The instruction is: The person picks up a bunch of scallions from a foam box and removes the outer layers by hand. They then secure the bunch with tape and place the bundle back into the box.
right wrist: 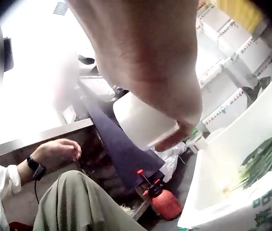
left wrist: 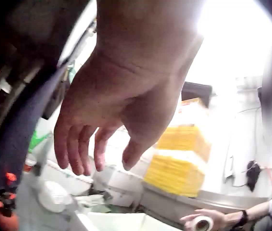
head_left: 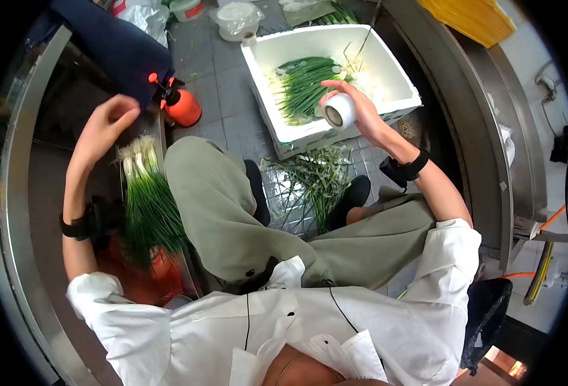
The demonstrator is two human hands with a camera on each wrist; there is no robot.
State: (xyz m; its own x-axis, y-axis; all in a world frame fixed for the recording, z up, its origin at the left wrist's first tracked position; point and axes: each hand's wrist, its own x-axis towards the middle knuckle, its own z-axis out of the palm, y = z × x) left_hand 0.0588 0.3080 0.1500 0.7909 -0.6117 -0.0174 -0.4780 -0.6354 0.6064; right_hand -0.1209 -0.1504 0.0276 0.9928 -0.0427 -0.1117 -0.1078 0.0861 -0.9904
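In the head view my right hand [head_left: 363, 109] grips a white roll [head_left: 339, 110] with a hollow brown core, over the near right part of the white foam box [head_left: 396, 96]. The right wrist view shows the roll's [right wrist: 143, 120] smooth side, the wrist covering part of it. Inside the box lie green onions [head_left: 306, 83], roots showing pale. My left hand [head_left: 109, 125] is raised on the left, holding nothing; its fingers [left wrist: 85, 149] hang loosely bent in the left wrist view. Just below it, a bunch of green onions [head_left: 147, 199] lies on the left ledge, roots pointing away.
An orange spray bottle [head_left: 182, 106] stands on the tiled floor beside the left ledge. Loose green trimmings [head_left: 319, 180] lie between my feet, against the box's near side. A bag-covered white tub [head_left: 237, 19] is behind. Metal counter edges [head_left: 467, 96] bound the right side.
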